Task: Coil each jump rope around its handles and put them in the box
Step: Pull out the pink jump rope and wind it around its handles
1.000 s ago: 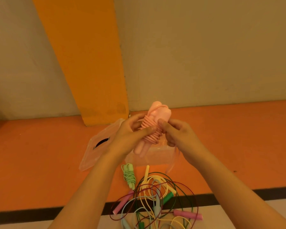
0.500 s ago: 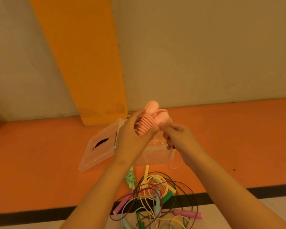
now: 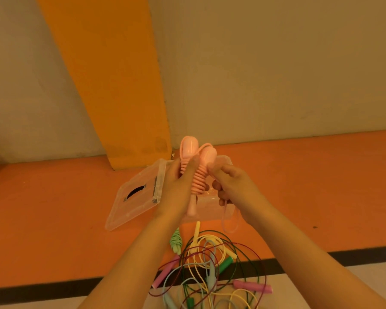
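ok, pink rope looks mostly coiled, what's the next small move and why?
Probably the right hand winds the last loop round the handles. That short loop hangs loose below it, while the left hand grips the coiled handles above the open box.

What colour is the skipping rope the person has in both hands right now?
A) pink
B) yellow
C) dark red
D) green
A: the left hand grips the pink jump rope with its cord coiled round the two handles, and the right hand pinches its loose end; the other colours lie in the tangle of ropes on the floor.
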Available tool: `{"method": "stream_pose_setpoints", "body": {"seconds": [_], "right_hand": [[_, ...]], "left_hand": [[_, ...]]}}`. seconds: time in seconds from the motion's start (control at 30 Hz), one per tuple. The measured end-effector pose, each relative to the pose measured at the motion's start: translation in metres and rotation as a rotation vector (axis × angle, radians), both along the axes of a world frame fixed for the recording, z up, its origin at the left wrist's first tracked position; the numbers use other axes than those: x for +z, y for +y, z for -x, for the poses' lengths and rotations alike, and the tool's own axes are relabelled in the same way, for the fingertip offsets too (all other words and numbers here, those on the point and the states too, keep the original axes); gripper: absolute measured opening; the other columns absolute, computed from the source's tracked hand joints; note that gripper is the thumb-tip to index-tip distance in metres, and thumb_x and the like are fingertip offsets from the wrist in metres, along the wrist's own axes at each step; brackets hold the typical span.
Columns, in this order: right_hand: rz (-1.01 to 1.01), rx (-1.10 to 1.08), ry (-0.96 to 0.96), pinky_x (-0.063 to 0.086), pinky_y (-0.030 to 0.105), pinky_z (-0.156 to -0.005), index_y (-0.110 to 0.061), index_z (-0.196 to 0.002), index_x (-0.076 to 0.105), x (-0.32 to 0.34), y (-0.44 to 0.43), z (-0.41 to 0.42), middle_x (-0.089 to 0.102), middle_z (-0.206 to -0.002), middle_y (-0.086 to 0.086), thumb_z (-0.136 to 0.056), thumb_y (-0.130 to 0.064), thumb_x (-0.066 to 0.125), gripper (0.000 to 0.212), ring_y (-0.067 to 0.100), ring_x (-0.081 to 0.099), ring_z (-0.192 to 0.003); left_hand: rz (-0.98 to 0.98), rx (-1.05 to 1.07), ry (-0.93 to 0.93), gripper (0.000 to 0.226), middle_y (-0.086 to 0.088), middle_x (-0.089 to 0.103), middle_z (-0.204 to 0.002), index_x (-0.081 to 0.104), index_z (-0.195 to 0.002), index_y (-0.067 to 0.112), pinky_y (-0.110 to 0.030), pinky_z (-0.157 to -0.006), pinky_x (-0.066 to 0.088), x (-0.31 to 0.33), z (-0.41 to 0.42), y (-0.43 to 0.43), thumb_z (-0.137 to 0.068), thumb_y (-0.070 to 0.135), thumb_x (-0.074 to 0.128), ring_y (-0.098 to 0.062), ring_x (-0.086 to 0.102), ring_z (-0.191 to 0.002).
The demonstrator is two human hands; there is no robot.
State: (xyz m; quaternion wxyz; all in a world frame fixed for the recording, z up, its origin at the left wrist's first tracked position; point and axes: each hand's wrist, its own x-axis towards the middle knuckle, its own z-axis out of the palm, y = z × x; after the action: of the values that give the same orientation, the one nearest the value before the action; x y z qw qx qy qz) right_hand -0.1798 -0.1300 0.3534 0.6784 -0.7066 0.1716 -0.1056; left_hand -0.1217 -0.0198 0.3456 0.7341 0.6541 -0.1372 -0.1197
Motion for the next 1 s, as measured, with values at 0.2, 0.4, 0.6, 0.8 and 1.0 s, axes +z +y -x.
{"method": "stream_pose_setpoints", "body": {"seconds": [0.2,0.4,0.6,0.8,1.0], "right_hand": [[0.16,-0.019,0.118,0.043,0.035,-0.059,-0.012,-0.101,0.051,-0.002,-0.001,-0.005,0.063,-0.067,0.007,-0.087,-0.013,0.065,0.02,0.019,0.052,-0.048],[0.27,0.106,0.213,0.052,0.032,-0.061,-0.014,-0.1,0.057,0.003,-0.004,0.004,0.067,-0.066,0.011,-0.079,-0.001,0.071,0.028,0.019,0.062,-0.052],[0.281,-0.036,-0.038,0.053,0.031,-0.064,-0.011,-0.078,0.067,0.007,-0.013,0.009,0.067,-0.068,0.008,-0.082,-0.004,0.07,0.009,0.013,0.063,-0.053],[0.355,-0.158,-0.298,0.044,0.018,-0.073,-0.02,-0.081,0.071,0.009,-0.012,0.007,0.064,-0.093,0.0,-0.082,-0.013,0.071,0.007,0.007,0.058,-0.086],[0.264,0.05,-0.408,0.04,0.024,-0.099,-0.036,-0.079,0.07,0.011,0.0,0.009,0.057,-0.123,-0.018,-0.092,-0.018,0.058,0.025,-0.002,0.049,-0.121]], "left_hand": [[-0.366,0.109,-0.488,0.034,0.005,0.067,-0.09,0.062,-0.108,0.03,-0.038,-0.065,0.052,-0.015,-0.011,0.006,-0.084,0.053,0.061,-0.014,0.063,-0.08],[-0.38,0.18,-0.54,0.042,0.013,0.068,-0.101,0.06,-0.12,0.035,-0.04,-0.075,0.055,-0.012,-0.026,0.019,-0.083,0.056,0.063,-0.006,0.064,-0.088],[-0.373,0.186,-0.513,0.04,0.02,0.064,-0.103,0.059,-0.124,0.028,-0.034,-0.084,0.052,-0.01,-0.033,0.027,-0.087,0.041,0.067,0.004,0.06,-0.093],[-0.393,0.154,-0.486,0.045,0.01,0.068,-0.105,0.06,-0.123,0.029,-0.036,-0.079,0.053,-0.016,-0.033,0.027,-0.084,0.052,0.065,-0.008,0.063,-0.093],[-0.415,0.06,-0.325,0.028,-0.003,0.069,-0.094,0.063,-0.111,0.02,-0.031,-0.063,0.05,-0.021,-0.03,0.022,-0.09,0.039,0.062,-0.02,0.065,-0.083]]}}
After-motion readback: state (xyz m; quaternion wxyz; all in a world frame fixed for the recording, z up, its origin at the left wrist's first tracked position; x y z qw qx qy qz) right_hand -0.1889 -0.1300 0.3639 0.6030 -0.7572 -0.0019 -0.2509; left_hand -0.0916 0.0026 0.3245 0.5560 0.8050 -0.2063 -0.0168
